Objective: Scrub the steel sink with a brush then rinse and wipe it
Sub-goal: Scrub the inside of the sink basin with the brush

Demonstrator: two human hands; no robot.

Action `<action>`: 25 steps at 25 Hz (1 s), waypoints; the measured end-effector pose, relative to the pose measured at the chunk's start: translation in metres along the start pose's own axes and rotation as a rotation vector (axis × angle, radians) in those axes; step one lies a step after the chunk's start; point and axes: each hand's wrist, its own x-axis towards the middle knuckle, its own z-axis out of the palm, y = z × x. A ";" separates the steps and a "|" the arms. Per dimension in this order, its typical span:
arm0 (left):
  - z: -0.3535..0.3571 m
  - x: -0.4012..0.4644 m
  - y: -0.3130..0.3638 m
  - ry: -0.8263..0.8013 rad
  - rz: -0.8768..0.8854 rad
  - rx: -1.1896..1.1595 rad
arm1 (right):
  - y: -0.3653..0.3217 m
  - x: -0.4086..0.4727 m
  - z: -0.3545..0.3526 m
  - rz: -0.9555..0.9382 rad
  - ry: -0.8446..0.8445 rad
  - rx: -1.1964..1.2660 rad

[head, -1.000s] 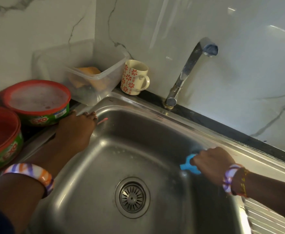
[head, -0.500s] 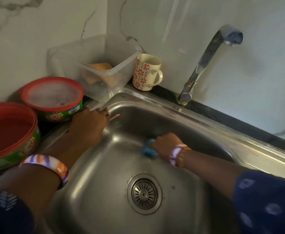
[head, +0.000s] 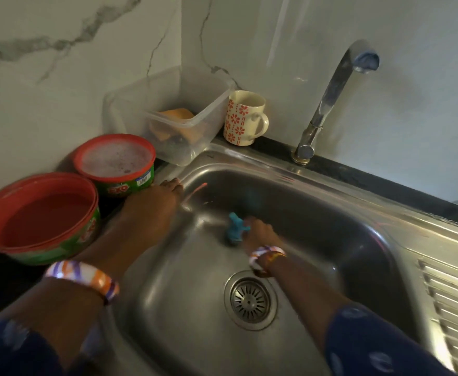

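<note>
The steel sink [head: 330,240] fills the middle of the head view, its round drain [head: 250,299] near the front. My right hand [head: 259,233] is down inside the basin, shut on a blue brush [head: 234,229] pressed against the floor near the back left. My left hand [head: 152,207] rests flat on the sink's left rim, fingers spread, holding nothing. The steel tap [head: 330,101] rises behind the sink at the back right; no water runs from it.
Two red-rimmed green soap tubs [head: 116,161] [head: 38,215] stand left of the sink. A clear plastic box [head: 173,118] with an orange sponge and a flowered mug [head: 244,118] sit at the back. The ribbed drainboard [head: 455,308] lies at right.
My right hand has swept the brush from the basin's right side across to the back left. The left hand has stayed on the rim. The view shifted right and down.
</note>
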 end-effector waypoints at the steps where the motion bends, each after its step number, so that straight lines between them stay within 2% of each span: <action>1: 0.002 -0.010 0.000 -0.012 -0.003 0.033 | -0.020 0.000 0.014 -0.038 -0.006 0.089; 3: 0.003 -0.031 0.001 -0.044 0.001 0.092 | -0.045 -0.015 0.033 -0.132 -0.058 0.191; 7: -0.009 -0.066 -0.003 -0.058 -0.106 0.003 | -0.022 -0.059 0.019 -0.187 -0.359 0.154; 9: -0.029 -0.082 -0.007 -0.055 -0.160 -0.106 | -0.015 -0.074 -0.012 -0.216 -0.322 0.158; 12: -0.058 -0.098 -0.026 0.107 -0.213 -0.166 | -0.048 -0.093 -0.072 -0.205 -0.243 0.570; 14: -0.064 -0.100 -0.044 0.173 -0.245 -0.180 | -0.088 -0.098 -0.104 -0.314 -0.237 0.756; 16: -0.061 -0.097 -0.058 0.122 -0.237 -0.118 | -0.132 -0.092 -0.111 -0.426 -0.172 0.805; 18: -0.054 -0.090 -0.064 0.031 -0.199 -0.080 | -0.178 -0.073 -0.099 -0.496 -0.008 0.669; 20: -0.048 -0.085 -0.062 -0.001 -0.165 -0.080 | -0.208 -0.052 -0.084 -0.540 0.120 0.319; 22: -0.044 -0.083 -0.062 0.029 -0.159 -0.098 | -0.221 -0.039 -0.074 -0.505 0.108 0.003; 25: -0.042 -0.081 -0.065 0.078 -0.152 -0.109 | -0.223 -0.032 -0.069 -0.466 0.060 -0.038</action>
